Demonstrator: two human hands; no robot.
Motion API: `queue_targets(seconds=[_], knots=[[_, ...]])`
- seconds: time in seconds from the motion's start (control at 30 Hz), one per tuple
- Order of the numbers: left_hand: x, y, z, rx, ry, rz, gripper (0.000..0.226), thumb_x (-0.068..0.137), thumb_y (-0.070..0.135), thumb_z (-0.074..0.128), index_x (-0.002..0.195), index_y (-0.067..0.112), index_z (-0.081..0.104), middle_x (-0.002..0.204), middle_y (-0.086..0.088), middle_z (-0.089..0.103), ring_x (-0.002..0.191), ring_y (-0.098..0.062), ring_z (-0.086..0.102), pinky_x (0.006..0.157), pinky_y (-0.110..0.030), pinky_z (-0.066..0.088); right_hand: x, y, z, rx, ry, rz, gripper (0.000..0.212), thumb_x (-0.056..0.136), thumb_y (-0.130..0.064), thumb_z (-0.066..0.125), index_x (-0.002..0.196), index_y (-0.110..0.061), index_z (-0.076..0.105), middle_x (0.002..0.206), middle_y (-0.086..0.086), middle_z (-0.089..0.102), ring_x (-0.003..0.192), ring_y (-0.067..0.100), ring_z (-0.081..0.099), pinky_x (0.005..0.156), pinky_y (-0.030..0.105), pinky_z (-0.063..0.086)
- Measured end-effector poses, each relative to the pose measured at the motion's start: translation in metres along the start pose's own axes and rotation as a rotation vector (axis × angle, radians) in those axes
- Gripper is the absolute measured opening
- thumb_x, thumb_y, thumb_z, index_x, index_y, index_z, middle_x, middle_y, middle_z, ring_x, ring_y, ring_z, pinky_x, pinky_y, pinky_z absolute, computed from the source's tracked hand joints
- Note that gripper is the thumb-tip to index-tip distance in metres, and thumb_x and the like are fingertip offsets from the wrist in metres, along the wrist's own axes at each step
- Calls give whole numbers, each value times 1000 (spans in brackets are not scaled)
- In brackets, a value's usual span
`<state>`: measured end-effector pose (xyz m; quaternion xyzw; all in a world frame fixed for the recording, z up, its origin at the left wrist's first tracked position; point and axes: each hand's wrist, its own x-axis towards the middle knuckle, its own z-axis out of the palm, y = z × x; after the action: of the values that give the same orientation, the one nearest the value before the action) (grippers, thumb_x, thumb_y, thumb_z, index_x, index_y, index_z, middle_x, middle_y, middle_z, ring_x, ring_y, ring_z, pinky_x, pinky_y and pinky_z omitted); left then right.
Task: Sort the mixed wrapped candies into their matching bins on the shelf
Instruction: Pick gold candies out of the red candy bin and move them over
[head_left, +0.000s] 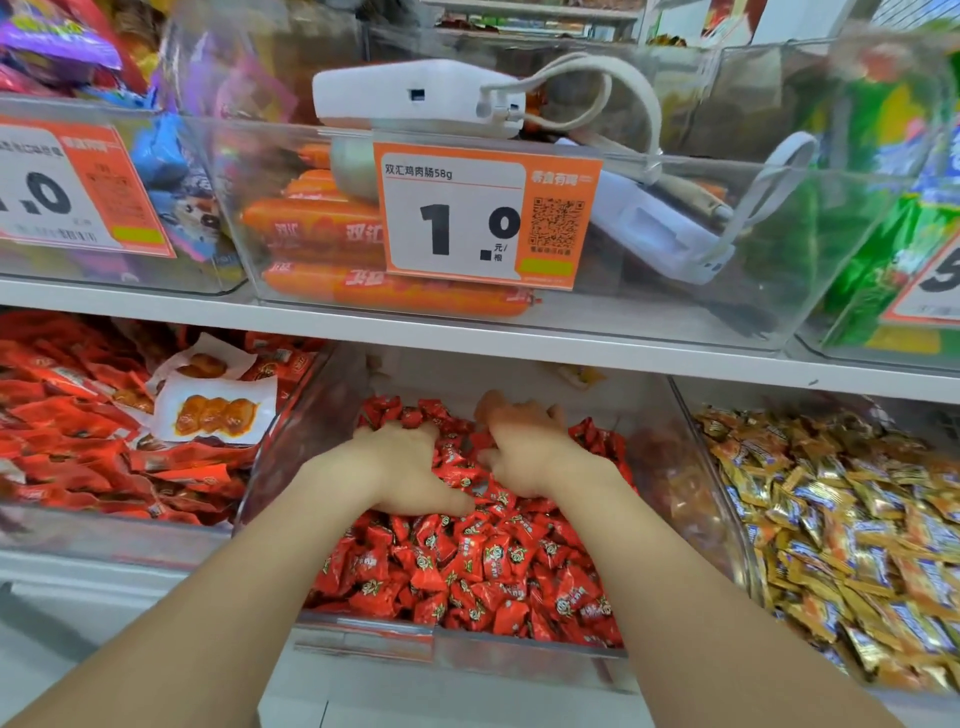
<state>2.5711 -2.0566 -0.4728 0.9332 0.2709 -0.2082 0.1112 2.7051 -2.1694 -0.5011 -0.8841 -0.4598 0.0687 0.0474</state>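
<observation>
1. Because the red candies are heaped in the middle bin, both hands enter over its low front wall and work on the rear half of the pile from above.
2. The left hand lies palm down on the pile. Its fingers curl downward with the tips buried among the wrappers, and the thumb spreads flat toward the front. This posture suits raking or scooping. Whether the fingers enclose a candy cannot be determined.
3. The right hand sits just beside the left hand, with a narrow strip of candies between them. Its fingers fold under the palm into the pile. What the fold contains is hidden.
4. Every wrapper visible on the surface of the middle bin is red. The digging posture therefore probably serves to expose mismatched pieces lying deeper.
5. The gold candies occupy the bin to the right, behind a clear dividing wall. The red flat packets occupy the bin to the left. With the bins side by side, any transfer is short.
6. The shelf board overhangs the rear of the bin, which forces a low forearm approach. Vigorous raking may push candies over the front wall.
</observation>
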Motion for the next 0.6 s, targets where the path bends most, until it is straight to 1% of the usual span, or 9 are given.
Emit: queue_targets(seconds=[0.07,0.17,0.23,0.3,0.37,0.43,0.5,0.57,0.6], knots=[[-1,2,0,-13,-17,26,114,69,89,63,160,30,29,161,-14,37,145,-40,38,117,-48,39,-7,2,-12,161,32,25,45,99,-32,65,135,-18,41,121,9,65,121,33,54,101,45,36],[-5,5,1,-68,-26,125,114,68,83,69,162,34,27,163,-8,35,147,-33,38,119,-46,39,-27,10,-32,359,108,45,47,93,-25,76,132,-25,50,112,0,59,105,23,58,85,28,42],[-12,12,-1,-129,-2,238,100,81,66,75,162,34,28,165,-2,34,149,-25,37,121,-37,35,-45,15,-42,416,159,46,53,88,-19,82,132,-28,53,109,-2,54,96,17,57,81,25,45],[-21,22,-1,-214,51,356,79,89,52,75,157,36,38,160,5,41,145,-15,41,116,-27,34,-64,20,-49,440,182,50,54,85,-22,85,131,-29,57,110,-2,57,88,11,57,76,20,45],[-28,30,4,-284,128,446,61,93,48,71,149,38,49,153,10,50,139,-9,47,114,-24,35,-86,22,-55,428,229,24,35,93,-28,78,126,-27,65,100,-6,65,85,8,62,75,20,46],[-34,39,17,-273,183,524,54,95,53,65,145,36,54,150,11,52,139,-9,47,119,-31,35,-115,24,-61,433,329,-26,14,98,-32,71,112,-29,74,82,-18,65,81,2,63,78,20,47],[-41,50,32,-199,233,574,53,96,61,54,143,37,55,153,14,47,145,-10,39,123,-46,31,-147,27,-70,464,437,-37,4,94,-34,76,94,-30,77,71,-25,64,69,-3,60,70,9,39],[-53,64,42,-135,250,558,44,102,59,47,142,41,54,160,16,38,157,-15,21,126,-64,14,-174,39,-75,507,524,28,7,86,-35,83,86,-32,77,67,-25,65,67,-1,63,66,8,39],[-59,71,43,-126,249,546,39,105,54,44,141,41,55,160,17,37,159,-17,13,126,-66,5,-183,48,-77,557,556,82,8,85,-33,85,86,-33,77,65,-24,67,63,2,65,68,12,45]])
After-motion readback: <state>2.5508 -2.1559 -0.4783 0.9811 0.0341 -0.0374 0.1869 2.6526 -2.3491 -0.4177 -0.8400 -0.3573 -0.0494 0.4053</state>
